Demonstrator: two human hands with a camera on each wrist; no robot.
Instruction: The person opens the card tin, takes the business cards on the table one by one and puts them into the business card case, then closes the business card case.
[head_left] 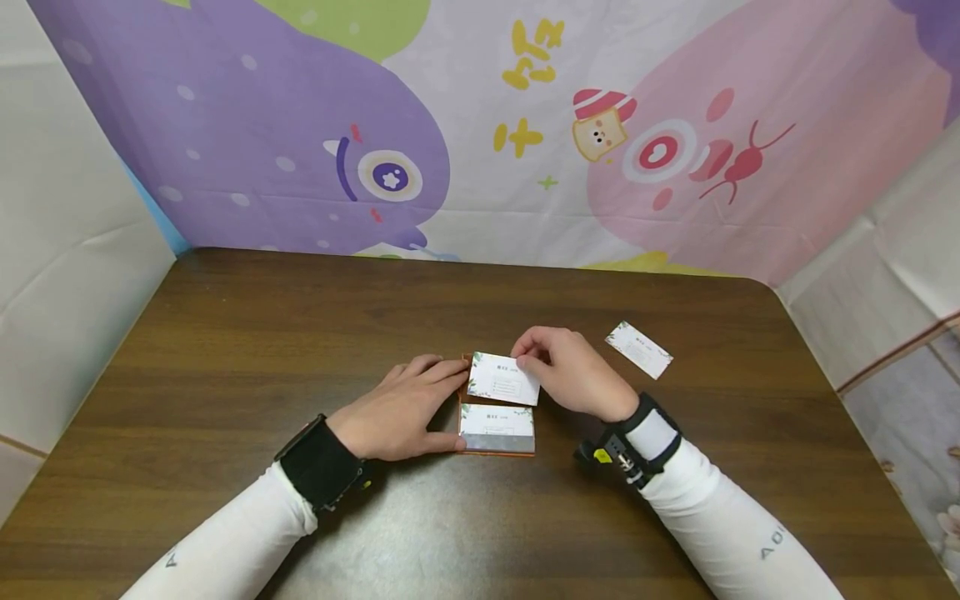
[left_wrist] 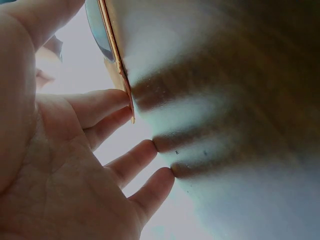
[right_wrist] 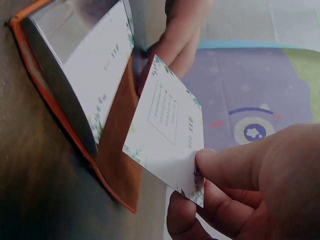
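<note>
An orange-brown card holder point(right_wrist: 120, 170) lies unfolded on the table. A white business card with green leaf corners point(head_left: 497, 419) sits in its lower pocket, partly behind a clear greyish strip. My right hand point(head_left: 570, 367) pinches another leaf-printed business card point(right_wrist: 170, 125) by one corner, thumb on its face and fingers behind. That card is tilted over the holder's upper half. My left hand point(head_left: 408, 408) is spread along the holder's left side, thumb at the lower corner and a fingertip at the upper one. In the left wrist view, its fingers point(left_wrist: 105, 107) reach the holder's thin edge.
A loose business card point(head_left: 639, 350) of the same print lies on the brown wooden table point(head_left: 300, 317), to the right beyond my right hand. A cartoon-printed cloth point(head_left: 487, 167) hangs behind the table's far edge.
</note>
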